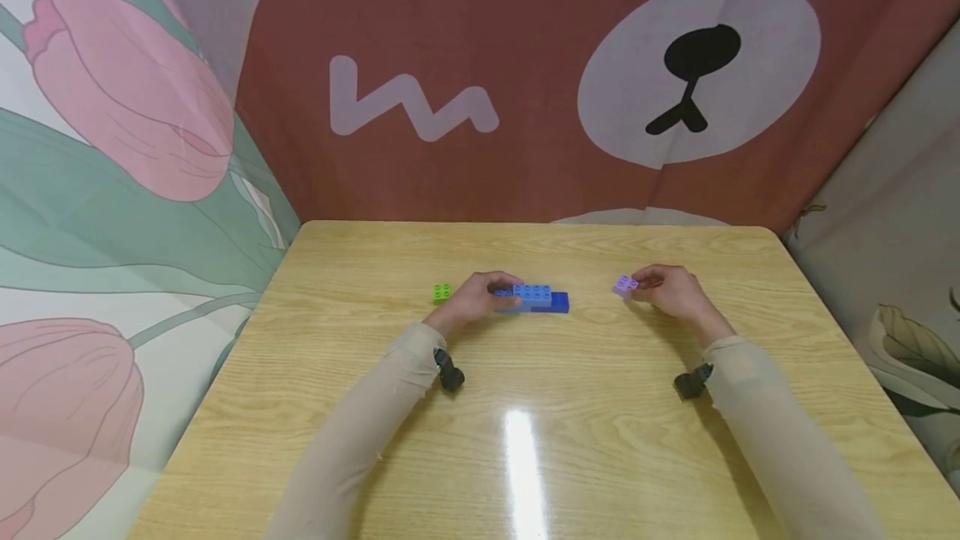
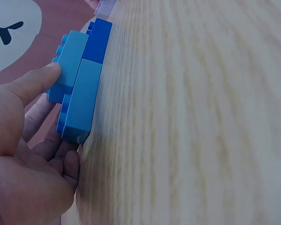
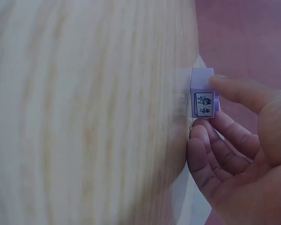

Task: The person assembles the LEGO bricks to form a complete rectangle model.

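Note:
Three joined blue toy bricks lie near the middle of the table: a light blue brick (image 1: 532, 294) sits on top, bridging another light blue brick (image 2: 84, 101) and a dark blue brick (image 1: 560, 302). My left hand (image 1: 475, 297) grips this stack at its left end, the thumb against the upper brick's side and the other fingers behind. To the right, my right hand (image 1: 672, 290) pinches a small purple brick (image 3: 202, 93) between thumb and fingers. That brick has a printed picture on one side and is at the tabletop; the fingers partly cover its studs.
A green brick (image 1: 442, 293) sits on the wooden table (image 1: 570, 373), just left of my left hand. Behind the table's far edge hangs a red-brown cloth (image 1: 420, 173) with a cartoon face. Small black devices (image 1: 450, 372) are strapped at both wrists.

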A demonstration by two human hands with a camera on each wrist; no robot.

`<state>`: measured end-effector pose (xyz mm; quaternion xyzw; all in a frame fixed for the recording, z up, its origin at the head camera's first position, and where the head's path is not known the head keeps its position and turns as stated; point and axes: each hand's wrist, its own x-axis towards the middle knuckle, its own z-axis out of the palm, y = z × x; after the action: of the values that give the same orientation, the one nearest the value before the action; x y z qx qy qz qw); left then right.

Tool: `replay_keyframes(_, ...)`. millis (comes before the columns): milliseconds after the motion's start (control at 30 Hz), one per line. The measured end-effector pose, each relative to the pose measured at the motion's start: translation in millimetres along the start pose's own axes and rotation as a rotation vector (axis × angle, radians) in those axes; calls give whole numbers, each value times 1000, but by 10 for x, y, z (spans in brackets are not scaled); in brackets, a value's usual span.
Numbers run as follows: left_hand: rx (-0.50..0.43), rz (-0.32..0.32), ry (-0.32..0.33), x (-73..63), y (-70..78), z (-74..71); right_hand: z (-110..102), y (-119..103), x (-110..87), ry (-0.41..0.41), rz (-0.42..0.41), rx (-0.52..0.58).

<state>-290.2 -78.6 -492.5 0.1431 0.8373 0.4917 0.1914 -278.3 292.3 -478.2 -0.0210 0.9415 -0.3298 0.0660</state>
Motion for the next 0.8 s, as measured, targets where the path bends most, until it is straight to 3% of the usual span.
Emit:
replay_keyframes(467,20,6,7,-26,23,4,6,8,10,-22,24,-1)
replay_keyframes(800,14,11,6,-23,17,1,7,1,-2,-18,-14,-6)
